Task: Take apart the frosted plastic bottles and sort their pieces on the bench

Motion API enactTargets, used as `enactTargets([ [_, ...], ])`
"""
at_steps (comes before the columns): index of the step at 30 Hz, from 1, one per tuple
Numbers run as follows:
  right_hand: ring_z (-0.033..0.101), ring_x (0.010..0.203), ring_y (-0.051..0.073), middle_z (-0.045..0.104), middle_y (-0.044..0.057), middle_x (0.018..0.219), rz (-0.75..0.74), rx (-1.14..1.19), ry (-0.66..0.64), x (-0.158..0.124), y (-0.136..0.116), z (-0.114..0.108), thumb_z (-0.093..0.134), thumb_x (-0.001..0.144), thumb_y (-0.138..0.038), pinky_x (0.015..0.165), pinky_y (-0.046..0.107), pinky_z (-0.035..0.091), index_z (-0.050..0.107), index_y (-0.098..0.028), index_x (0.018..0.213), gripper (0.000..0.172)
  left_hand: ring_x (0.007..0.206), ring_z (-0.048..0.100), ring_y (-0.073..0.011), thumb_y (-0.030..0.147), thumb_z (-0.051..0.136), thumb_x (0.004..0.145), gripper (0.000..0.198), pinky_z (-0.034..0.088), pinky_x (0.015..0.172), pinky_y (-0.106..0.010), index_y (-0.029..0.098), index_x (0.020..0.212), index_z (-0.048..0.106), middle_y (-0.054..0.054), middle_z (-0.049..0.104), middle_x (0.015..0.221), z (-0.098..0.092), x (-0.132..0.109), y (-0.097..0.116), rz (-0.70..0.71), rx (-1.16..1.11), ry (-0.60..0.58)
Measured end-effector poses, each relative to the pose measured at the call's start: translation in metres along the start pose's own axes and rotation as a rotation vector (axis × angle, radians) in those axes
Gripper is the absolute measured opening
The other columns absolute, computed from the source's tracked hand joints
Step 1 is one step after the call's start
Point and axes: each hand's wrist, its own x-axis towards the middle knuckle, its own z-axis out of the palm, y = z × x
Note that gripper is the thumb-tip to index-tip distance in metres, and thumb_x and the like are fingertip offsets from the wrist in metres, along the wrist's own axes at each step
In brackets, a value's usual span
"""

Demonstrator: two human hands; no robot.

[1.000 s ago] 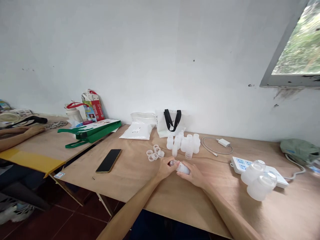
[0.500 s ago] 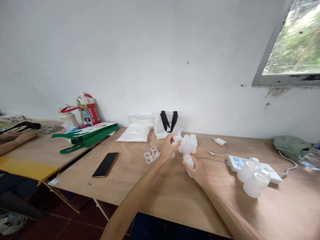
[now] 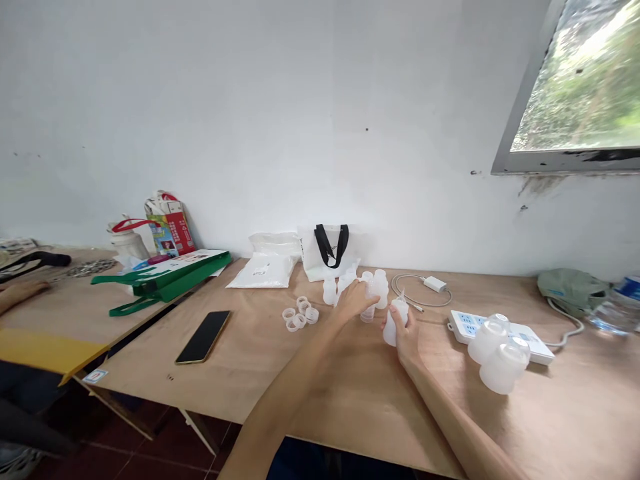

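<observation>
Tabletop (image 3: pixel 345 393): bare plywood, against a white wall.
Upright bottles (image 3: pixel 376 288): translucent plastic, clustered toward the rear centre; contents cannot be told.
Plastic rings (image 3: pixel 299 316): small, translucent, grouped left of the cluster, not touching it.
Wide bottles (image 3: pixel 500 363): two, translucent, tilted, just beside a power strip (image 3: pixel 535 353).
Left hand (image 3: pixel 353 300): partly open, fingers against the upright bottles.
Right hand (image 3: pixel 406 337): clenched around a plastic bottle (image 3: pixel 391 332), raised just right of the cluster.
</observation>
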Motion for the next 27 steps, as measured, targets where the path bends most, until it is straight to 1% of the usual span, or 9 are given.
enactTargets([
  [3,0.060,0.048,0.018,0.062,-0.002,0.061,0.001,-0.053,-0.036,-0.001,0.002,0.002,0.069,0.075,-0.068,0.045,0.028,0.047,0.057,-0.020,0.096,0.053,0.101,0.062,-0.0278,0.055,0.066,0.084,0.052,0.047,0.083,-0.037,0.021,0.123,0.057,-0.012,0.064,0.115,-0.004,-0.016,-0.004,-0.007,-0.062,0.128],
  [6,0.060,0.049,0.018,0.063,-0.001,0.060,-0.015,-0.140,-0.123,-0.004,0.003,0.002,0.067,0.078,-0.064,0.050,0.028,0.048,0.059,-0.020,0.094,0.047,0.085,0.061,-0.0199,0.056,0.048,0.096,0.043,0.046,0.078,-0.032,0.026,0.127,0.053,-0.003,0.063,0.097,-0.010,-0.040,-0.008,0.006,-0.176,0.294],
  [8,0.061,0.053,0.019,0.065,-0.001,0.061,-0.056,-0.262,-0.249,-0.007,0.003,0.001,0.064,0.082,-0.060,0.054,0.028,0.048,0.062,-0.020,0.097,0.043,0.075,0.058,-0.0159,0.053,0.039,0.100,0.039,0.045,0.074,-0.028,0.027,0.125,0.053,0.001,0.061,0.090,-0.011,-0.057,-0.013,0.082,-0.252,0.239],
  [11,0.068,0.068,0.022,0.073,0.002,0.075,-0.166,-0.558,-0.464,-0.012,0.002,0.003,0.061,0.084,-0.052,0.064,0.029,0.049,0.066,-0.022,0.109,0.039,0.076,0.057,-0.0152,0.049,0.042,0.100,0.033,0.045,0.074,-0.026,0.024,0.113,0.059,0.000,0.063,0.093,-0.004,-0.078,-0.024,0.233,-0.317,0.079],
  [15,0.070,0.083,0.026,0.077,0.005,0.092,-0.249,-0.855,-0.634,-0.015,-0.004,0.007,0.061,0.084,-0.045,0.072,0.031,0.046,0.069,-0.025,0.109,0.034,0.071,0.054,-0.0140,0.048,0.045,0.098,0.031,0.042,0.067,-0.025,0.020,0.095,0.059,0.000,0.061,0.084,0.009,-0.092,-0.043,0.198,-0.427,0.072],
  [18,0.069,0.080,0.024,0.076,0.004,0.091,-0.271,-0.904,-0.715,-0.015,-0.012,0.006,0.059,0.085,-0.045,0.070,0.030,0.045,0.070,-0.025,0.099,0.027,0.065,0.050,-0.0127,0.050,0.058,0.090,0.030,0.039,0.061,-0.023,0.021,0.098,0.057,0.003,0.058,0.077,0.010,-0.098,-0.052,0.164,-0.459,-0.019],
  [21,0.066,0.073,0.021,0.074,0.000,0.082,-0.258,-0.886,-0.808,-0.014,-0.018,0.001,0.063,0.082,-0.046,0.064,0.027,0.043,0.068,-0.025,0.086,0.022,0.064,0.047,-0.0121,0.051,0.067,0.083,0.033,0.035,0.060,-0.022,0.021,0.090,0.058,0.005,0.055,0.073,0.007,-0.103,-0.054,0.195,-0.394,-0.100],
  [24,0.066,0.071,0.021,0.074,-0.001,0.078,-0.244,-0.897,-0.860,-0.014,-0.017,-0.002,0.067,0.078,-0.046,0.063,0.027,0.044,0.069,-0.026,0.084,0.021,0.064,0.044,-0.0119,0.051,0.061,0.087,0.035,0.031,0.059,-0.023,0.019,0.076,0.055,0.005,0.050,0.068,0.009,-0.105,-0.051,0.205,-0.361,-0.105],
  [27,0.069,0.076,0.025,0.075,0.002,0.083,-0.286,-1.017,-0.763,-0.017,-0.011,-0.001,0.067,0.079,-0.048,0.066,0.029,0.045,0.071,-0.027,0.098,0.028,0.063,0.040,-0.0116,0.051,0.049,0.094,0.044,0.029,0.058,-0.023,0.018,0.065,0.049,0.005,0.043,0.062,0.020,-0.103,-0.049,0.137,-0.437,-0.029],
])
